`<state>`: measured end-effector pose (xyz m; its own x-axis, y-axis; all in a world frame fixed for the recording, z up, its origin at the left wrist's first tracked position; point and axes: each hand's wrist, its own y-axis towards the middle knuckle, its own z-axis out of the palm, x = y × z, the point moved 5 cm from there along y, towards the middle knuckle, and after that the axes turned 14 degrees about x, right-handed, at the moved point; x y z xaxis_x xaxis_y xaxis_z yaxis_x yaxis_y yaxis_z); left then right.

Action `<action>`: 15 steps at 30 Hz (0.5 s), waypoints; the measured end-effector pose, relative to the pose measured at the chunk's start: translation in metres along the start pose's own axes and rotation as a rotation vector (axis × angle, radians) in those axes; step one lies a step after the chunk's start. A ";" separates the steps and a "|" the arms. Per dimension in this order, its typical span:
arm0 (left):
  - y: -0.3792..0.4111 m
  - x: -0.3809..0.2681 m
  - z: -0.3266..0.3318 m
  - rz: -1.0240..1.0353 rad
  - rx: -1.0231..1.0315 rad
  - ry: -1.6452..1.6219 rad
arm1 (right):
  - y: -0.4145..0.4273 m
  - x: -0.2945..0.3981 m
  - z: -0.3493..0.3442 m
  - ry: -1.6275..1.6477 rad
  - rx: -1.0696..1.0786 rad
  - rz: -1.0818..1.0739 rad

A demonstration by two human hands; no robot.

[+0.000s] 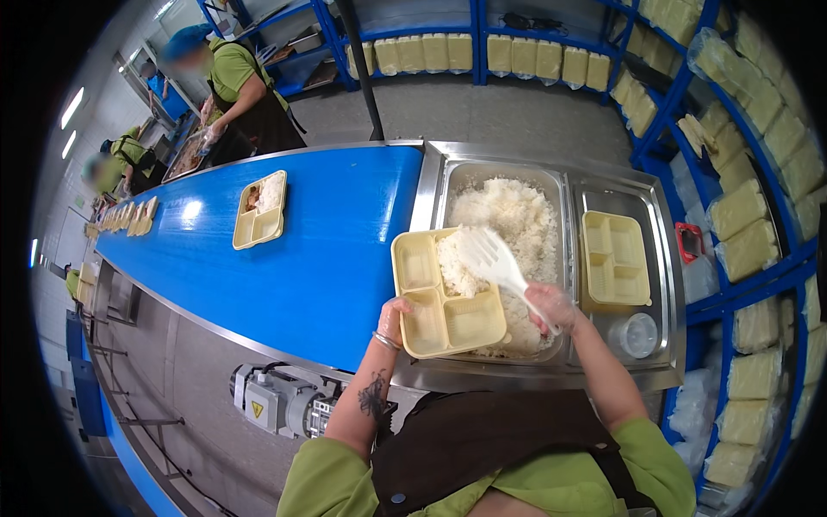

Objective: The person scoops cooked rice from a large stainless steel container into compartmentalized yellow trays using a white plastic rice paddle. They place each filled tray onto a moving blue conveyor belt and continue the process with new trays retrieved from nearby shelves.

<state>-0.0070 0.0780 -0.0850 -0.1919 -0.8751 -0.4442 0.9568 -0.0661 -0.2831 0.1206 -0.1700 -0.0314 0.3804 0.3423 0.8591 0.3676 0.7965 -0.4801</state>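
Note:
My left hand [395, 321], in a clear glove, grips the near left edge of a pale yellow compartment tray [423, 316]. One upper compartment of that tray holds cooked rice [460, 268]; the other three compartments are bare. In my right hand [549, 307], also gloved, is the handle of a white plastic slotted serving spoon [494, 258]. Its blurred head lies over the rice in the tray. Beneath the tray and spoon, a steel pan [562, 213] holds a large heap of rice [507, 207], partly hidden by them.
A blue conveyor belt [329, 213] carries a filled meal tray [266, 223]. Right of the pan, a compartment tray [617, 258] and a clear round tub [638, 336] sit in a steel well. Co-workers [242, 90] stand along the belt's far side. Blue shelves [685, 116] hold wrapped tray stacks.

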 end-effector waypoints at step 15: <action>-0.058 -0.154 -0.111 0.114 -0.355 0.600 | 0.000 -0.043 -0.007 -0.062 -0.074 0.064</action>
<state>-0.0576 0.2698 -0.0945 -0.2797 -0.4455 -0.8505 0.8688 0.2596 -0.4217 0.1103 -0.1877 -0.0697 0.3531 0.4235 0.8342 0.4067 0.7335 -0.5446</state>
